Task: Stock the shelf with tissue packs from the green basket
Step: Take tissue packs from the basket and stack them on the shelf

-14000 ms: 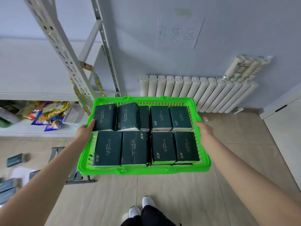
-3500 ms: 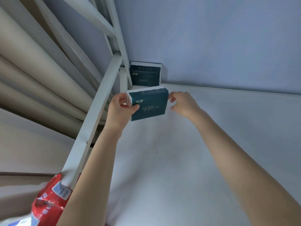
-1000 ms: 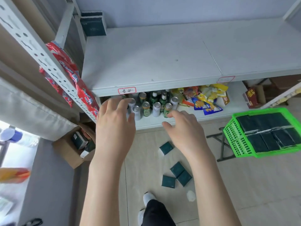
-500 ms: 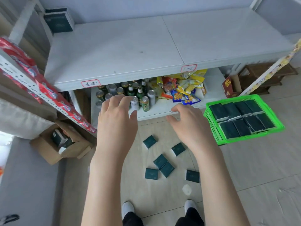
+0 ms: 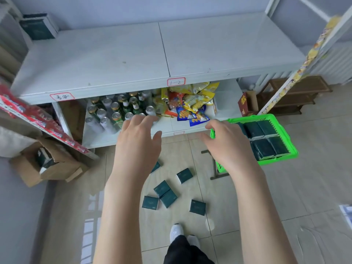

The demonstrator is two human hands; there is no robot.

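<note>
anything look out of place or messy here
Yes: several dark green tissue packs lie scattered at odd angles on the floor tiles in front of the shelf, rather than on it or in the green basket.

This looks like a small shop or its stockroom. A white metal shelf unit (image 5: 114, 60) has red-bordered handwritten labels (image 5: 176, 82) on its front edge. The lower level holds grouped drink cans and green bottles (image 5: 114, 111) beside yellow and blue snack bags (image 5: 192, 101). A strip of red sachets (image 5: 38, 119) hangs on an upright. An open brown cardboard box (image 5: 51, 168) and a green plastic basket (image 5: 278, 160) of dark green tissue packs (image 5: 263, 148) hold stock.
</note>
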